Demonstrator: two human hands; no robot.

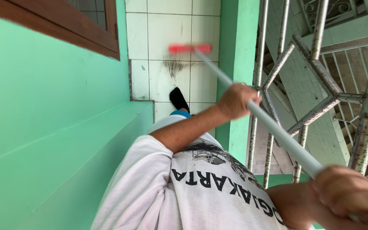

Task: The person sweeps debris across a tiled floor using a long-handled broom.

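1. The long pale grey broom pole (273,127) runs on a slant from the lower right corner up toward the middle of the view, and both hands are wrapped around it.
2. The left hand (236,101) is closed in a full fist around the middle of the pole, fingers curled over the top, with the bare forearm reaching back to a white short sleeve.
3. The right hand (350,196) is also closed tight on the near end of the pole, at the bottom right; its lower part is cut off by the picture's edge, and the end of the pole is hidden inside the grip.
4. The pole ends at a bright red-pink broom head (190,48) that lies crosswise over the white tiled floor (162,30); the head is blurred, so its bristles cannot be made out.
5. Just beside the head, a dark smear of dirt (174,67) marks one tile.
6. A foot in a black shoe (178,99) stands on the tiles, partly hidden behind the white printed T-shirt (192,191).
7. A mint green wall (52,119) with a brown wooden window frame (69,30) fills the left side.
8. A rusty grey metal railing (320,81) stands at the right, just behind the pole, with a stairway seen through it.
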